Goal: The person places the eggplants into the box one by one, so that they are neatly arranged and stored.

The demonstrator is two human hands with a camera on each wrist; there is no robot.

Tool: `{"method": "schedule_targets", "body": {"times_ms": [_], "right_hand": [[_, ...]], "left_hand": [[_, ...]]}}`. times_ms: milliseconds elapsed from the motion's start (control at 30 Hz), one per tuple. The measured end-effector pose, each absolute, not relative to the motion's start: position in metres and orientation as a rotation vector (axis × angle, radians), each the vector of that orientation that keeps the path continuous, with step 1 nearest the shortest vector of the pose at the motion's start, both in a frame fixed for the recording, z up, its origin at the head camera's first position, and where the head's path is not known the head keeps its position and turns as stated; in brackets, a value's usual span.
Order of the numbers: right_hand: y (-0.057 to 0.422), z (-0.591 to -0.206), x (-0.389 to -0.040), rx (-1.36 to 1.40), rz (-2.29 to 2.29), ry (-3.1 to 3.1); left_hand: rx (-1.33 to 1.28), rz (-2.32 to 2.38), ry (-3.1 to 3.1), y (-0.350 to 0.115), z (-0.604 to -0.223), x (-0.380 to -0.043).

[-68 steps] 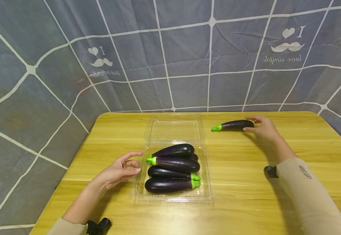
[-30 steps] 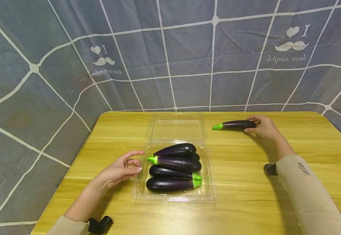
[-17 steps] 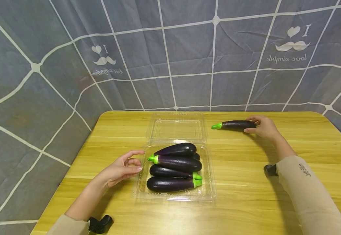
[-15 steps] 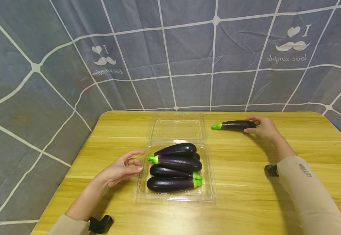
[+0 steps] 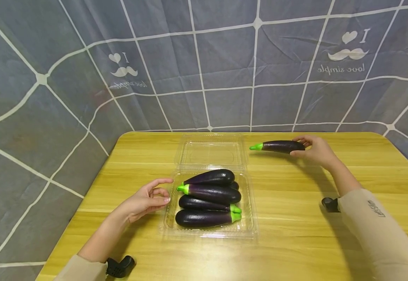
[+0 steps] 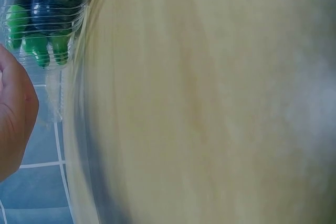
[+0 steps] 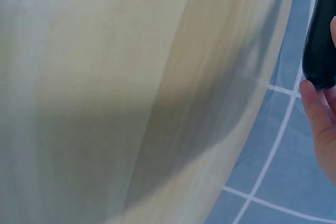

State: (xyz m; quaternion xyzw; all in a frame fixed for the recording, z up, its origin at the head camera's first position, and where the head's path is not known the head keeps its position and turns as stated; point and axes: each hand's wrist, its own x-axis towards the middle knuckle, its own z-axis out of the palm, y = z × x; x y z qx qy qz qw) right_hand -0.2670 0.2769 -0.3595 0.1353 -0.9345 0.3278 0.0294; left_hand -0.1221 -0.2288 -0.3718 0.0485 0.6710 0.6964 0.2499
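Note:
In the head view my right hand (image 5: 315, 151) grips the thick end of a dark purple eggplant (image 5: 282, 146), its green stem pointing left. The same eggplant (image 7: 319, 40) shows at the edge of the right wrist view, fingers at its rounded end. My left hand (image 5: 147, 200) is beside the left wall of a clear plastic clamshell box (image 5: 209, 235), fingertips right at the rim and nothing in the grasp. Several eggplants (image 5: 207, 218) lie stacked inside the box, stems facing both ways. One at the back is mostly hidden under the others.
The box's clear lid (image 5: 211, 154) lies folded back flat behind it on the wooden table (image 5: 295, 242). A grey curtain (image 5: 225, 70) with white lines hangs right behind the table's far edge and along its left side.
The right hand has raised the eggplant slightly and moved it a little left; its shadow now falls apart from it. The left hand and the box stay as they were.

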Motion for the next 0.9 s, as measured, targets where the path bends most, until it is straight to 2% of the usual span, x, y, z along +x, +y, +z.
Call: {"method": "schedule_targets", "body": {"times_ms": [900], "right_hand": [[0.251, -0.32, -0.21, 0.605, 1.013, -2.748]], "left_hand": [[0.138, 1.905, 1.817, -0.228, -0.37, -0.121]]}}
